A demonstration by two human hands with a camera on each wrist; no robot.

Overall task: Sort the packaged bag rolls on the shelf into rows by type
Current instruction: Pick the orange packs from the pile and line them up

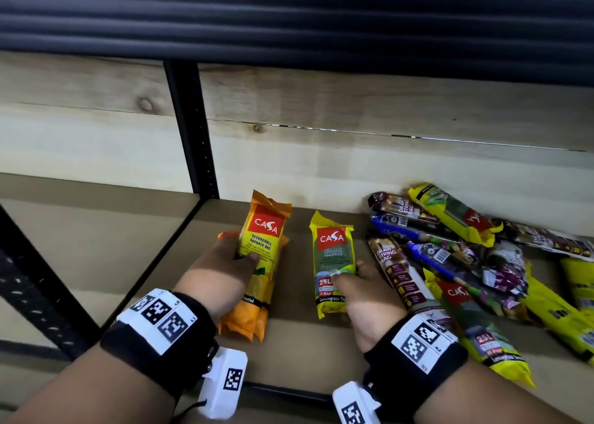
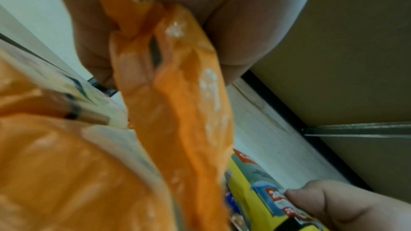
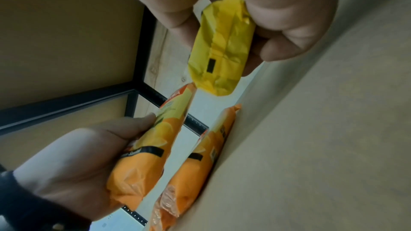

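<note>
My left hand [image 1: 233, 256] grips an orange CASA garbage-bag pack [image 1: 262, 250] round its middle, thumb on the front. The right wrist view shows this orange pack [image 3: 144, 154] held above a second orange pack [image 3: 195, 169] that lies flat on the shelf board [image 1: 299, 353]. My right hand [image 1: 352, 277] grips a yellow CASA lemongrass pack [image 1: 332, 263] from its right side; its folded back [image 3: 222, 46] sits between my thumb and fingers. In the left wrist view the orange pack [image 2: 177, 111] fills the middle, with the yellow pack [image 2: 262, 191] at the lower right.
A loose pile of mixed packs lies at the right of the shelf: yellow packs [image 1: 456, 218], brown draw-string packs [image 1: 398, 272] and blue packs [image 1: 427, 256]. A black upright post [image 1: 193, 134] and a wooden back wall [image 1: 353, 166] bound the shelf bay.
</note>
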